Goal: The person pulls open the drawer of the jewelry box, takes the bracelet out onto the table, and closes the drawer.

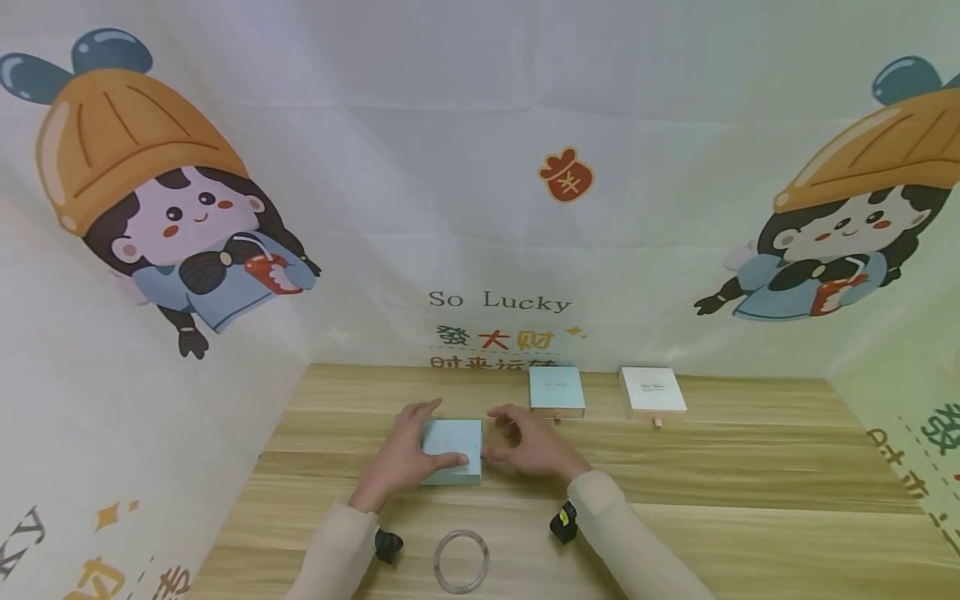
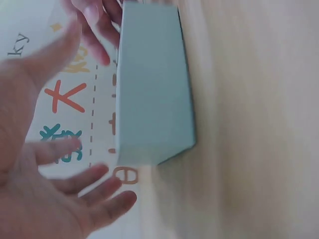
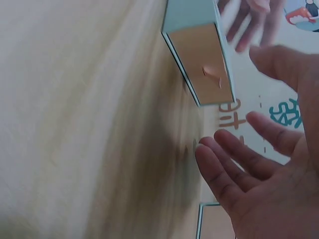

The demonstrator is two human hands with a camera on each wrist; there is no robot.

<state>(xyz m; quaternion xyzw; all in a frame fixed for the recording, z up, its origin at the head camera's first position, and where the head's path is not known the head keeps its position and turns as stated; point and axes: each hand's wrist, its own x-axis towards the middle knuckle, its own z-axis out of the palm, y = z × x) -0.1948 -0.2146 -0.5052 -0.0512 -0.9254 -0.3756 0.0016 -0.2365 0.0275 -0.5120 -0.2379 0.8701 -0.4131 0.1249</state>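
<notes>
A light blue drawer-style box [image 1: 452, 435] lies on the table between both hands. My left hand [image 1: 405, 454] is at its left side, thumb reaching over the top in the head view. From the left wrist, that hand's fingers look spread beside the box [image 2: 154, 84]. At the box's right end is my right hand [image 1: 538, 442], its fingers loosely bent and holding nothing. This end shows a tan drawer front [image 3: 192, 55] with a small ribbon tab [image 3: 212, 75], near the right thumb. A pale translucent bangle [image 1: 437, 562] rests on the table nearer to me.
Farther back stand a second light blue box [image 1: 556, 387] and a white box [image 1: 652, 385], each with a small tab at its front. The wood-grain table [image 1: 750, 467] meets a printed cloth backdrop [image 1: 675, 292] at the back and sides.
</notes>
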